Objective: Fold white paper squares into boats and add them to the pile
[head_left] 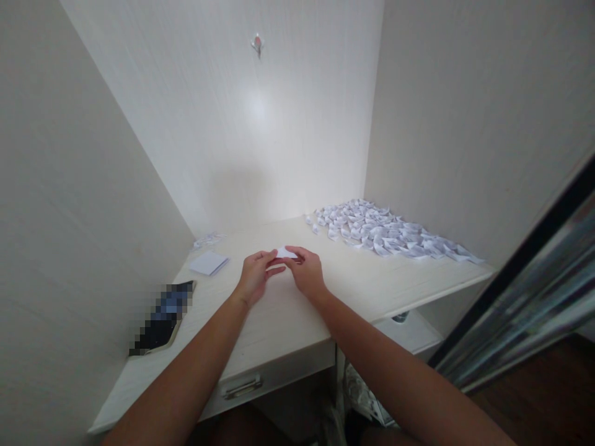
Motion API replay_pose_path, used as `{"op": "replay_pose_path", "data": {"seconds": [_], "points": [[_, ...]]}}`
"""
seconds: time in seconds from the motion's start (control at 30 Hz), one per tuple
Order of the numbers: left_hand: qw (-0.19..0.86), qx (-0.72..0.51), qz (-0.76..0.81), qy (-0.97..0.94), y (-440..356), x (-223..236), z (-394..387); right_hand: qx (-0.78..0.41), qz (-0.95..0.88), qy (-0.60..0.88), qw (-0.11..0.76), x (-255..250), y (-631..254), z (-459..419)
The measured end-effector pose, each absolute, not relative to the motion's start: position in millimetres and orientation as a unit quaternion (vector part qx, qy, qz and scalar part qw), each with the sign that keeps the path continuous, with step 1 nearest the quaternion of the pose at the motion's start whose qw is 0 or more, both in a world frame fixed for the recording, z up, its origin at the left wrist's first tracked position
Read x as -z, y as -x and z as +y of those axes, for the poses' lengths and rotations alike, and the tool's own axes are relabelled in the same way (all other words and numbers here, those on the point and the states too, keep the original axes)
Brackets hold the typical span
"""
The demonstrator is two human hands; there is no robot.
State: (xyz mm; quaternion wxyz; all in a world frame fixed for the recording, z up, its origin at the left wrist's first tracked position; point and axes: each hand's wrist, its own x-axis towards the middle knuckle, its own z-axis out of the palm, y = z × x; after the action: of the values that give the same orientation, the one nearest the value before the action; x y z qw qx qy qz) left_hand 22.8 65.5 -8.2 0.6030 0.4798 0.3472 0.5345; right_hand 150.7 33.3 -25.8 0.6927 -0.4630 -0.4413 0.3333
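- White paper piece [286, 253]: at 12 o'clock, between left hand [255, 272] and right hand [308, 271].
- Hand state: both pinch the white paper piece, at its 9 and 3 o'clock ends.
- Handling: likely light, flexible, easily creased; best held gently by the edges.

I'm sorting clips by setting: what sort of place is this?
Probably a small desk nook, perhaps in a home: a white desk with a drawer sits between pale side panels, and small paper pieces lie heaped on it.
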Motion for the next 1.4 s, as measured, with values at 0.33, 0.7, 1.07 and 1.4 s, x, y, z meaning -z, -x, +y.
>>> {"op": "replay_pose_path", "data": {"seconds": [0.33,0.7,1.07,1.4], "points": [[0.601,-0.553,0.354,-0.457,-26.6,15.0,66.5,-0.363,-0.384,0.468,0.709,25.8,-150.0,35.4],[0.535,-0.559,0.353,-0.525,-28.4,11.6,63.2,-0.431,-0.314,0.455,0.714,26.7,-151.2,34.6],[0.552,-0.575,0.342,-0.498,-29.1,14.1,63.2,-0.420,-0.349,0.427,0.721,25.9,-147.0,34.2],[0.574,-0.565,0.351,-0.478,-27.1,12.3,60.1,-0.347,-0.398,0.455,0.717,31.4,-144.9,37.5]]}}
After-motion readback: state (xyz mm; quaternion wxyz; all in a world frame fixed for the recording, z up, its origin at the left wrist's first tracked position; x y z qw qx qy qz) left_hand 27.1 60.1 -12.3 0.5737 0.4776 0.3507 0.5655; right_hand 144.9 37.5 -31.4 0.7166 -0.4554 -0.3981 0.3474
